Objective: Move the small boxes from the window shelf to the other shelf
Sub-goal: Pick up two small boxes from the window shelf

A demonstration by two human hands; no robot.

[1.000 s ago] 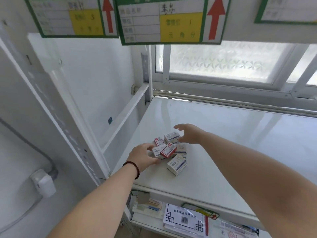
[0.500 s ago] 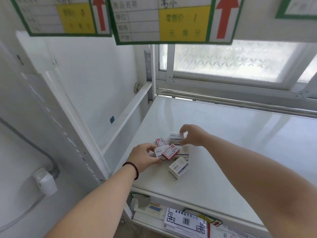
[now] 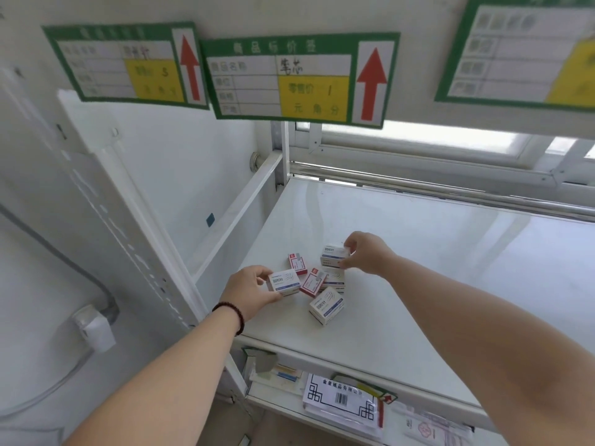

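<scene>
Several small boxes lie clustered on the white window shelf, near its front left corner. My left hand grips a white and blue box at the cluster's left side. My right hand pinches another white and blue box, raised a little above the pile at its far side. Left on the shelf are a red and white box, a second red and white box, a white box under my right hand, and a white and blue box nearest me.
Green price labels hang from the shelf above. A white upright post stands to the left. A metal rail and window run behind. Paper packets lie on the shelf below.
My left hand has closed on a white and blue box and drawn it left out of the cluster. My right hand has gripped the far box and lifted it slightly. The camera tilted upward.
</scene>
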